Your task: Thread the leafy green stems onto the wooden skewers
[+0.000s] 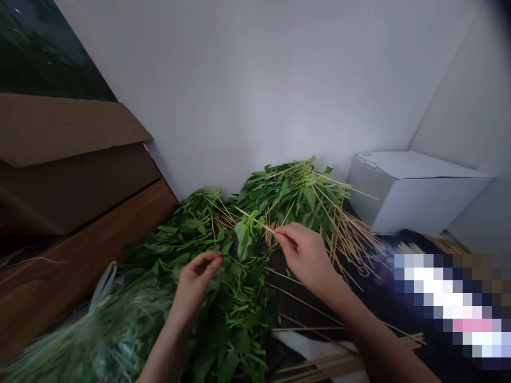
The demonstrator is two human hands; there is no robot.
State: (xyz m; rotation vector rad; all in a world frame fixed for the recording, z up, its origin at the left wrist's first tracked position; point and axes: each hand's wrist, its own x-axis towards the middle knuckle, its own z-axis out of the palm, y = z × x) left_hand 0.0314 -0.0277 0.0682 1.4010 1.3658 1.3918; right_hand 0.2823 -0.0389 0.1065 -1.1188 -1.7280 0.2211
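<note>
In a pinch of thumb and fingers, my right hand [301, 252] holds a thin bamboo skewer [269, 229] that points up and to the left. Green leafy stems [248, 231] are threaded near its upper end, and one leaf hangs down. My left hand [199, 274] is closed at the fingertips, just below and left of those leaves; what it pinches, if anything, is too small to name. Under both hands lies a spread of loose leafy greens [239, 303] with cut stems. Behind them, a pile of skewered greens [287, 189] rests against the wall, bare skewer ends [351, 229] fanning out rightward.
A clear plastic bag of greens [96, 330] lies at lower left. Loose skewers [331, 367] are bundled at lower right. The white box [435, 197] stands right of the pile, and a cardboard box [72, 181] on the left. A white wall [271, 80] closes off the back.
</note>
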